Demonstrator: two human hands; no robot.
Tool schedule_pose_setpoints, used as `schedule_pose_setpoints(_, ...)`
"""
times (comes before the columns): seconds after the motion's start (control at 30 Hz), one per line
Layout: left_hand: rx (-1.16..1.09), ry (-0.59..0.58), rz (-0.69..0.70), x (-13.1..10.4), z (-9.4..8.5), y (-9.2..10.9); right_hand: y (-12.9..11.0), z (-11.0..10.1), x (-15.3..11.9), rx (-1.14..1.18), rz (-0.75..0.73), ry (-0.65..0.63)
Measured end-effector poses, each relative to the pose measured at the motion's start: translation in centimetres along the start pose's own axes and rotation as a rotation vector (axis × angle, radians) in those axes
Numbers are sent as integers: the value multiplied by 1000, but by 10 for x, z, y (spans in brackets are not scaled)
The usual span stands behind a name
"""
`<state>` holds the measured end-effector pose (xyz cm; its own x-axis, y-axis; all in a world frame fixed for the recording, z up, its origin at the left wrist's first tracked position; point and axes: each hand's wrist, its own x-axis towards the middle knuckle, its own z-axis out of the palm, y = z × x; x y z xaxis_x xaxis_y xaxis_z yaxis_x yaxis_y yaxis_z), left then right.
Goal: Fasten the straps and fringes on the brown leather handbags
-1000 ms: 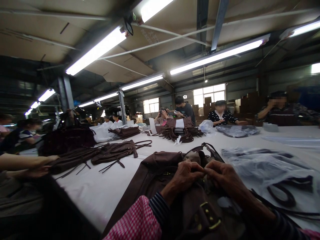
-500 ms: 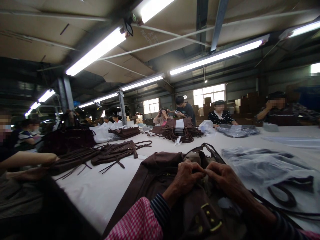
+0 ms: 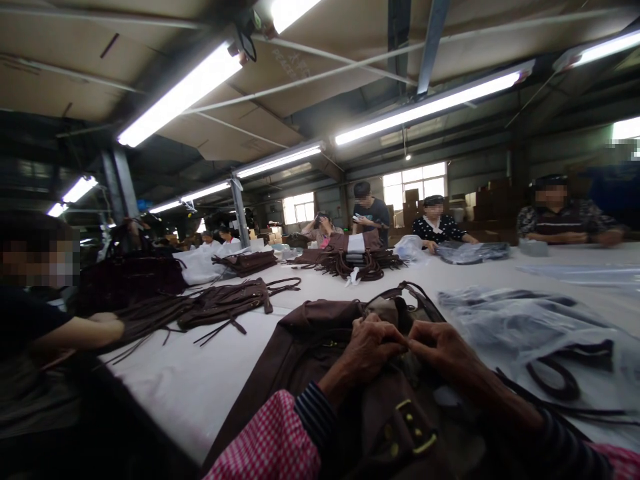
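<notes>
A dark brown handbag [image 3: 300, 360] lies before me, with a brass-coloured buckle [image 3: 417, 427] on its front and a handle [image 3: 423, 300] standing up behind. Above its upper part, my left hand [image 3: 373, 348] is closed in a pinch. My right hand [image 3: 437, 343] pinches too, its fingertips almost meeting those of the left. Whatever sits between the fingertips is too small to make out. Grey-brown lining or cloth shows around the fingers near the bag's opening.
Brown bags with fringes [image 3: 230, 303] lie on the white table [image 3: 165, 393] to the left, beside a co-worker's arm [image 3: 90, 330]. A stack of brown bags [image 3: 357, 257] is farther back. Clear plastic wrapping [image 3: 520, 333] covers straps at right. Several people sit or stand around the table.
My hands stay pinched together over the handbag with hardly any shift. At left the co-worker has leaned further into view. The camera view has turned slightly.
</notes>
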<state>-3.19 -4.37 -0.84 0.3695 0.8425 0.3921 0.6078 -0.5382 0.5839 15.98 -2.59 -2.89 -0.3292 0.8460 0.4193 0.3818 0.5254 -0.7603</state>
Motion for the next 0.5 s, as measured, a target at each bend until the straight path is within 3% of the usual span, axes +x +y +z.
schedule_pose_setpoints(0.33, 66, -70, 40, 1, -3, 5, -2, -10, -1, -17, -59, -140)
schedule_pose_setpoints(0.5, 159, -126, 124, 6, -6, 2, -6, -19, -4, 99, -116, -296)
